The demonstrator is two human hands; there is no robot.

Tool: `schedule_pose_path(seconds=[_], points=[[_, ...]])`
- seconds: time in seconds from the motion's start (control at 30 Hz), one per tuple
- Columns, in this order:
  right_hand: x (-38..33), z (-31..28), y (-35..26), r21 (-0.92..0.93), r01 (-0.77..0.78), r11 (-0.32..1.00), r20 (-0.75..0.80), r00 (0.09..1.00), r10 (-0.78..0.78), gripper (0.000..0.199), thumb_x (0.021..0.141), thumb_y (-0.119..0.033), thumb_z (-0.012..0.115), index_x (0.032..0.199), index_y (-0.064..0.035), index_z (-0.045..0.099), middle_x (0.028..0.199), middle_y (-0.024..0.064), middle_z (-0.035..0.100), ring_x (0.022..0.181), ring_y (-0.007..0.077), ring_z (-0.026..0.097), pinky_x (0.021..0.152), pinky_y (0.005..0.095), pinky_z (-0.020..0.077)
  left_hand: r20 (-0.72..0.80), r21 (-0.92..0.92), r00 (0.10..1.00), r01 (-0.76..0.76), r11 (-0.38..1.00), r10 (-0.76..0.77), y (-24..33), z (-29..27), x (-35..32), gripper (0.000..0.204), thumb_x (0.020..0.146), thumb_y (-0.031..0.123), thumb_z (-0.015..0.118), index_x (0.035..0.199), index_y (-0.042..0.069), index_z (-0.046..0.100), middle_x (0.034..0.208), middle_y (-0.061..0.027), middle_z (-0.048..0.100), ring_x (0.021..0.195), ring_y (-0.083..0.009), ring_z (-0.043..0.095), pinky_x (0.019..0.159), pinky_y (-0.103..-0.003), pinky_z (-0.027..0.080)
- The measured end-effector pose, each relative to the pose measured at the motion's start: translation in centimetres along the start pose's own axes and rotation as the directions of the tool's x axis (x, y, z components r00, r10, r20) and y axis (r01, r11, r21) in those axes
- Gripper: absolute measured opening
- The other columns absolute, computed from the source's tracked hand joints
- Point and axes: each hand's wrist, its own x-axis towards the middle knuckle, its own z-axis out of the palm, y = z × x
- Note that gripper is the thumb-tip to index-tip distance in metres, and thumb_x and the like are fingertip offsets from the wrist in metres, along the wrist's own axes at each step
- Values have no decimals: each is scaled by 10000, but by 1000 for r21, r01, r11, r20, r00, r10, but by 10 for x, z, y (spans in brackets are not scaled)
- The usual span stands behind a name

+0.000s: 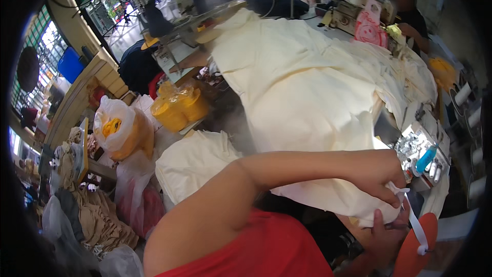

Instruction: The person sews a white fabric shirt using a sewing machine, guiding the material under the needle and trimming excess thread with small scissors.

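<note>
A large sheet of cream fabric (307, 92) spreads from the far machines down to my hands at the lower right. My left arm reaches across the front, and my left hand (376, 174) pinches the fabric's edge. Just below it, my right hand (379, 236) grips the same edge with its thumb raised against the cloth; its other fingers are partly hidden. A narrow white tape (416, 223) runs from beside my fingers down to an orange disc (417, 249). Past my left hand sits a metal sewing machine part (410, 146) with a blue-handled tool (426, 159) on it.
Plastic bags (123, 128) and a yellow bundle (179, 105) stand to the left. Another cream cloth pile (197, 161) lies near my elbow. Tan cloth pieces (100, 215) heap at lower left. Thread cones (464, 95) line the right. Two people work at far machines.
</note>
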Motion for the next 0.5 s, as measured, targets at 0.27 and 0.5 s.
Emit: schedule_pose_path(seconds=[0.27,0.5], points=[[12,6,42,-10,-219,976,196,956,217,108,981,-57,620,910,17,654,710,-37,560,678,22,494,615,222,411,-239,-34,938,250,968,-251,-49,-6,-10,195,936,131,693,1072,-4,729,971,-145,748,846,-168,696,756,-325,538],[27,-11,73,-5,-212,977,144,967,211,527,1104,-384,385,926,12,684,789,40,634,609,92,517,622,265,440,-283,12,811,536,844,-512,-108,21,-5,174,890,130,744,969,-26,731,791,-20,702,725,-59,592,648,-239,475]])
